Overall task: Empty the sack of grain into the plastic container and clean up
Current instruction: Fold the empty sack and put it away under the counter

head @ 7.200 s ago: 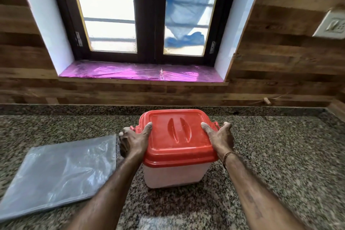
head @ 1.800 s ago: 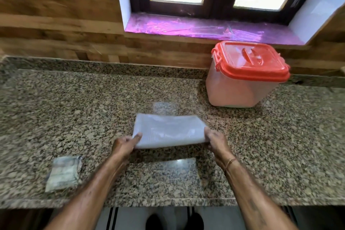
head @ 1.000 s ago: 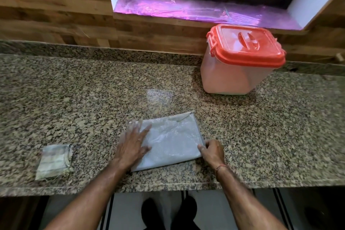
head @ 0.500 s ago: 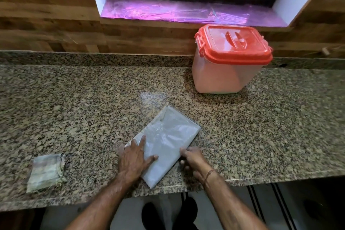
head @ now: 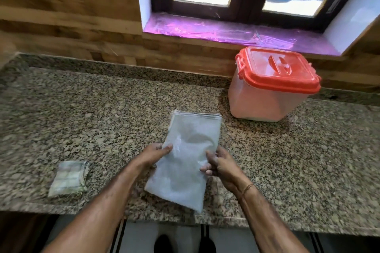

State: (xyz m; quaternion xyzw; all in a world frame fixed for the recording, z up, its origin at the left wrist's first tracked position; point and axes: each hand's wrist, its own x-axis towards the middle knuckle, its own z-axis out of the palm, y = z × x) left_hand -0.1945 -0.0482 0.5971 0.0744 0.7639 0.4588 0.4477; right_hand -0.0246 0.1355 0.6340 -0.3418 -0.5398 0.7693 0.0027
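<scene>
The empty grey plastic sack [head: 188, 156], folded into a long narrow rectangle, lies on the granite counter [head: 102, 121] with its near end at the front edge. My left hand [head: 153, 155] pinches its left edge. My right hand [head: 219, 163] grips its right edge, fingers curled under it. The plastic container [head: 265, 98] stands shut under its red lid [head: 277, 69] at the back right, below the window sill, well apart from both hands.
A small folded cloth [head: 68, 177] lies on the counter to the left, near the front edge. A wooden wall [head: 67, 16] backs the counter. The purple-lined window sill [head: 222, 32] sits above the container. My feet show on the floor below the counter edge.
The container was closed and set back to the right. The sack has been folded smaller and turned until it runs lengthwise away from me. Both hands now hold its edges.
</scene>
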